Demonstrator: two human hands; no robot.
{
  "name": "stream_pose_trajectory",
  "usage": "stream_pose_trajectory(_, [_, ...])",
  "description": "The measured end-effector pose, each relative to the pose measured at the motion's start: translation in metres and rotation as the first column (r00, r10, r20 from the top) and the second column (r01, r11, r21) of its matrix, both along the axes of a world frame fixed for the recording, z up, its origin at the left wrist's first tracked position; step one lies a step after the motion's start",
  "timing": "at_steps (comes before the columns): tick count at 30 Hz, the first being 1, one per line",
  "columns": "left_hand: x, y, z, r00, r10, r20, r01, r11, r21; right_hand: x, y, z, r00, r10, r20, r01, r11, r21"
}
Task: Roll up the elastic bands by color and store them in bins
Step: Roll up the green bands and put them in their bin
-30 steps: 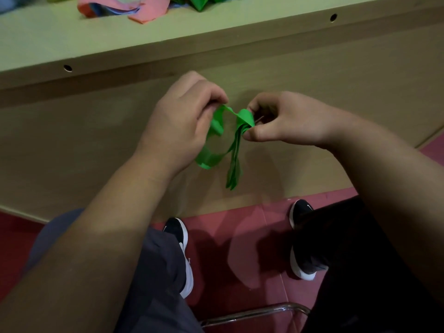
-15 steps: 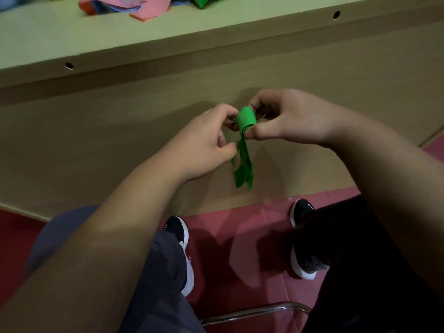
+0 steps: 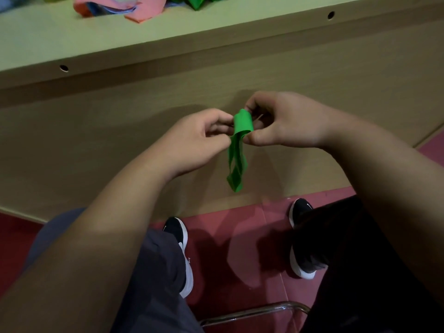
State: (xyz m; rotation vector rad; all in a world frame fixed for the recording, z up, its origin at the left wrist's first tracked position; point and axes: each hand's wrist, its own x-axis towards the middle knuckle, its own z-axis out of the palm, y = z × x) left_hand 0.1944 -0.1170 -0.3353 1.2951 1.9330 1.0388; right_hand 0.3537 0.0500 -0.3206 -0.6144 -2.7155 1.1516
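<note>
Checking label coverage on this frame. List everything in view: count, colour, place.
green band: 1, green, held in front of the table panel, top rolled, tail hanging
pink bands: count unclear, pink, tabletop, top left
blue bands: count unclear, blue, among the pink ones
loose green bands: count unclear, green, tabletop, top edge
table: 1, light wood, across the top
holes: 2, dark, table's front edge
floor: red, below
chair tube: 1, chrome, bottom centre
shoes: 2, black, white soles, on floor
left hand: pinches band
right hand: pinches roll
</note>
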Motion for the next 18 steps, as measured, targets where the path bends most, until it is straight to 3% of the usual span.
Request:
stream_pose_trajectory(7, [0.0035, 0.0024, 0.0049, 0.988, 0.106, 0.114, -0.102, 0.994, -0.044, -0.0006, -0.0055, 0.0010, 1.000, 0.008, -0.021, -0.007, 0.999, 0.033])
stream_pose_trajectory(18, [-0.0056, 0.0022, -0.0019, 0.992, 0.102, 0.068, -0.108, 0.990, 0.091, -0.0028, -0.0065, -0.0054, 0.996, 0.033, -0.080, -0.031, 0.999, 0.024])
